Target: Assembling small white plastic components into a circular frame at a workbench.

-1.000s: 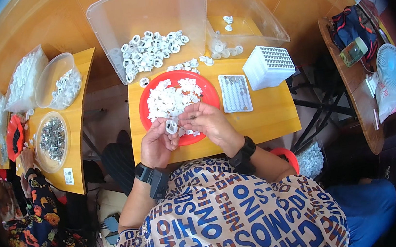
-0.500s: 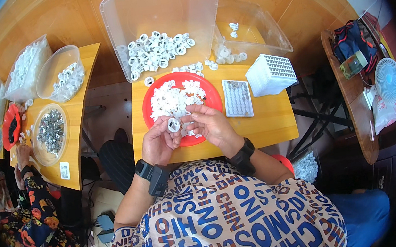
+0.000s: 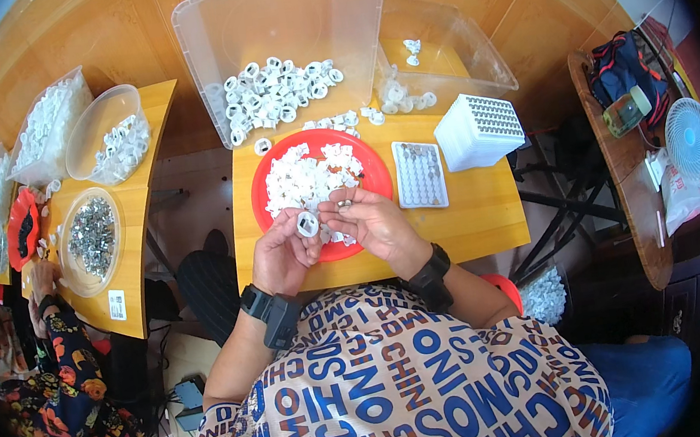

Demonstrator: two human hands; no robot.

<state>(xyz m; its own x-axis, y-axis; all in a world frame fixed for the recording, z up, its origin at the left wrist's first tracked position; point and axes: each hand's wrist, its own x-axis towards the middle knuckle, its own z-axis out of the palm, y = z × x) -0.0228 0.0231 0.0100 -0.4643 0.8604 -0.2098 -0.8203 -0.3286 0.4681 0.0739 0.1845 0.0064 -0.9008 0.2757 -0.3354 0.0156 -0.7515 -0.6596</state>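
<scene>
A round white plastic part (image 3: pixel 307 224) with a dark slot in its face is pinched in my left hand (image 3: pixel 278 251). Close on its right, my right hand (image 3: pixel 375 226) has thumb and fingers closed on a small metal piece (image 3: pixel 344 205), too small to make out in detail. The two hands are a short way apart, over the near side of a red round tray (image 3: pixel 377 163). Heaped in that tray are many small white plastic pieces (image 3: pixel 298 177), partly hidden by my fingers.
Behind the tray stands a clear bin (image 3: pixel 284 19) with round white parts. To the right are a white tray of small discs (image 3: pixel 420 174) and a stack of white trays (image 3: pixel 478 130). On the left, a co-worker's hand (image 3: pixel 44 277) is beside a metal-parts bowl (image 3: pixel 116 249).
My right fingertips have turned, and the small metal piece now shows between them. My left hand keeps the round white part in nearly the same place.
</scene>
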